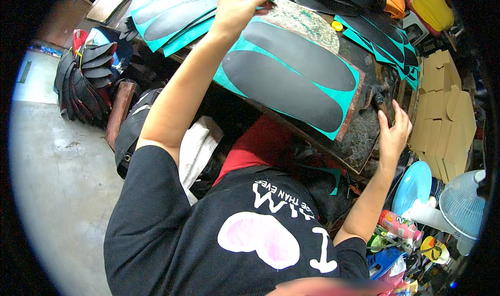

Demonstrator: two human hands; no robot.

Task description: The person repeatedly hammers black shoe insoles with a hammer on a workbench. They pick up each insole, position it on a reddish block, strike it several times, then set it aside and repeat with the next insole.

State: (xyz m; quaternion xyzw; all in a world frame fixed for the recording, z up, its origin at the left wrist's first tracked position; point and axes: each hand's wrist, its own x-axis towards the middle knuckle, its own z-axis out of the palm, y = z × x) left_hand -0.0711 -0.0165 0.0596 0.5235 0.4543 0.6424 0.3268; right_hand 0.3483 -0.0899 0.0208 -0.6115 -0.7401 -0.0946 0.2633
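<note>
On the bench in front of me lies a teal sheet [323,95] bearing two long black sole shapes [284,85], side by side. At the top of the view, beyond the sheet's far left corner, my left hand [240,7] is closed around something small and dark that I cannot make out. My right hand [394,132] is off the sheet's right end, fingers apart. Right by its thumb and fingertips is a dark-headed tool with a brown handle [383,107], perhaps a brush; whether the fingers touch it is unclear.
More teal sheets with black soles [182,17] are stacked at the far left, others [383,46] at the far right. A yellow cap [337,26] sits on a pale round board [302,22]. Cardboard boxes [440,119] and a fan [463,205] stand right; bundled black pieces [86,80] left.
</note>
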